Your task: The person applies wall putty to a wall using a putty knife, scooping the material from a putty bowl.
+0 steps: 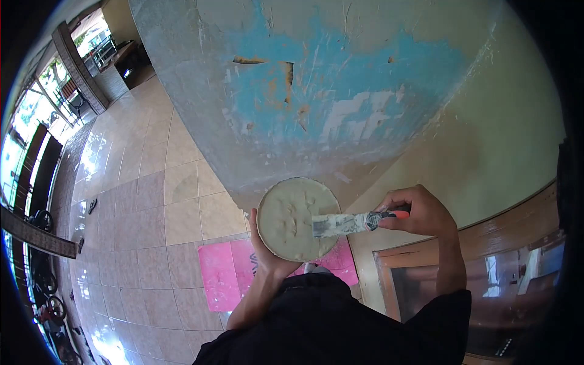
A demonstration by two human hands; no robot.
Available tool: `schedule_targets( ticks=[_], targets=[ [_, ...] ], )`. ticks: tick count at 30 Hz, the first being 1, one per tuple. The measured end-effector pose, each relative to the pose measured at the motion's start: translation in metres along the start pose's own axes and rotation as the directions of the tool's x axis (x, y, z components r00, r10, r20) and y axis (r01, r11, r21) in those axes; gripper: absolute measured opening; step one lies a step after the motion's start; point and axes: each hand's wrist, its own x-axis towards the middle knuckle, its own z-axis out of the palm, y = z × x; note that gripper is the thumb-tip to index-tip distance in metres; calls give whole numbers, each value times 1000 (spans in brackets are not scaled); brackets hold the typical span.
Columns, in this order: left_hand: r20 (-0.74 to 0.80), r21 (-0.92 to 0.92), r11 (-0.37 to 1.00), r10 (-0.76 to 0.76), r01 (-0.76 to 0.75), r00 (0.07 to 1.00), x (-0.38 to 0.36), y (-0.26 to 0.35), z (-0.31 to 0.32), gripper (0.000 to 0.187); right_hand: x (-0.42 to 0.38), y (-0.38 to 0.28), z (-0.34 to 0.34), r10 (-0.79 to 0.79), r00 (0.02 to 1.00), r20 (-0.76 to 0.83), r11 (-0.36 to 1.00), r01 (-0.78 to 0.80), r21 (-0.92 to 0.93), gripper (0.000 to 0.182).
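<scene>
My left hand [272,258] is wrapped round the lower left side of a round tub of pale putty [283,210], holding it up in front of my body. The putty's surface is lumpy, with small ridges near the middle. In my right hand [420,212] is a putty knife [344,225], gripped by its black and red handle. Putty is smeared along its blade, and the blade's tip overlaps the right part of the tub's surface. Beyond the tub rises a wall [292,121] with patchy blue paint, gouges and white smears of filler.
A pink sheet [219,277] lies on the tiled floor [140,231] below the tub. To the right stands a wooden-framed window [389,261]. Sandals [92,205] lie on the floor at left, near parked motorcycles [48,292]. A pillar [79,67] stands farther back.
</scene>
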Motion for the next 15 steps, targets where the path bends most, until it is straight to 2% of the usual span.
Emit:
schedule_targets(
  ticks=[1,5,7,8,11,13,15],
  targets=[
    [2,26,1000,-12,12,1000,0,0,0,77,2,-3,0,39,998,39,999,-39,-3,28],
    [32,9,999,-54,53,998,-2,-1,2,76,10,2,4,19,997,78,998,-14,-62,26],
    [148,-136,984,-99,119,984,1,0,-1,74,13,2,8,39,994,103,997,-32,-68,25],
    [147,-136,983,-101,122,984,1,0,0,74,14,2,10,41,994,102,997,-34,-68,25],
    [66,-39,996,-77,80,995,-1,-4,7,74,11,4,13,60,993,102,998,-57,-35,21],
    [-55,74,996,-46,50,997,1,-6,11,84,11,14,14,28,994,104,998,-34,56,22],
    [-16,74,995,-63,64,998,3,-5,9,84,11,22,16,32,994,107,995,-42,94,22]
  ],
)
